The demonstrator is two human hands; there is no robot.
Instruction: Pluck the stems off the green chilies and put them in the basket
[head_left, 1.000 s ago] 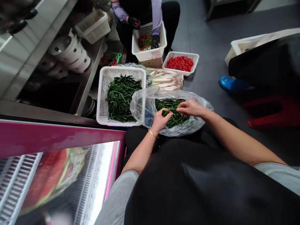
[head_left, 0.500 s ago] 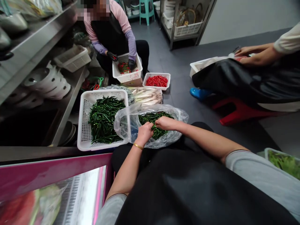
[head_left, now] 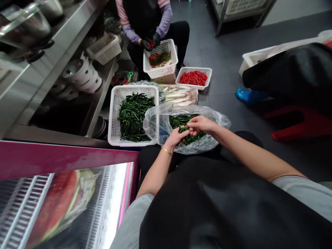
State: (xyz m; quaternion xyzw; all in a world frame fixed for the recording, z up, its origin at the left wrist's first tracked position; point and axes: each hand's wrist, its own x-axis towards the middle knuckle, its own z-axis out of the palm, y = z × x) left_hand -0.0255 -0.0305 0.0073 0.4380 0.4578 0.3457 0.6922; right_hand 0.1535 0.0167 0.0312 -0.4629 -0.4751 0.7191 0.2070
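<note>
Over a clear plastic bag [head_left: 218, 119] of green chilies [head_left: 178, 120], my two hands meet. My left hand [head_left: 176, 137] is closed round some green chilies, with a gold bangle at its wrist. The fingertips of my right hand [head_left: 199, 125] are pinched together close to the left fingers, at the chilies' ends; what exactly they grip is too small to tell. Left of the bag, a white perforated basket [head_left: 113, 117] holds a heap of green chilies [head_left: 135, 116]. The bag's edge overlaps the basket's right rim.
Ahead, a person in black gloves [head_left: 156, 39] handles red chilies over a white basket [head_left: 160, 71]. A tray of red chilies [head_left: 193, 78] and white-stemmed vegetables [head_left: 181, 95] lie beyond the bag. A metal shelf [head_left: 64, 34] stands left, a red stool [head_left: 298, 124] right.
The view has shifted, so most things appear lower and further right. My fingers have moved, with the left thumb now stretched toward the right fingertips. The other person's gloved hands have come together.
</note>
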